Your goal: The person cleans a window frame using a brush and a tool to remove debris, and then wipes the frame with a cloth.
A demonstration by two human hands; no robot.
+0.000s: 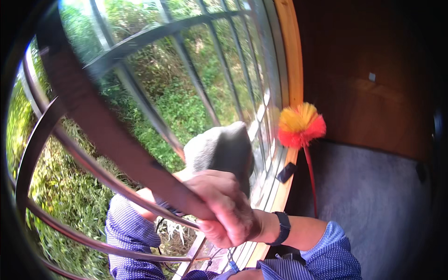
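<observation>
My right hand, with a dark band on its wrist, is closed around the lower end of a flat dark brown frame bar. The bar runs up to the upper left. Behind it, my left arm in a blue patterned sleeve reaches across. A grey cloth covers most of my left hand, which appears to hold it; the fingers are hidden. Window glass and dark metal bars lie beyond the cloth. Whether the cloth touches the glass, I cannot tell.
A yellow and red bristle duster on a red handle stands at the wooden window frame. On the sill lies a small dark object. Curved metal rails cross the lower left. Outside grow green plants; inside is a grey floor.
</observation>
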